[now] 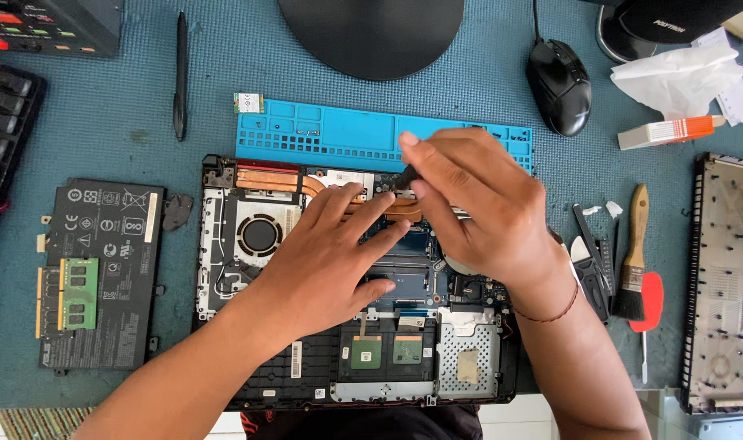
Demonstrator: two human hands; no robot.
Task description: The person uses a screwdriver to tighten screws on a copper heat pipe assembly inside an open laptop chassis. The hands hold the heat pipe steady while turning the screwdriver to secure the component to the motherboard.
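One laptop [339, 326], two brushes [632, 269], one mouse [560, 85]

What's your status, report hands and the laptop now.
Left hand flat on opened laptop, fingers by copper heat pipes. Right hand pinching a dark tool tip over the board. Blue screw tray behind, nothing blocking.

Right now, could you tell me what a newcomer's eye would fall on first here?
The opened laptop at the centre of the blue mat draws the eye, its fan and copper heat pipes bare. Over it, the left hand rests flat on the board while the right hand pinches a dark tool at the pipes. Just behind lies a bright blue screw tray, and the removed black battery sits at left.
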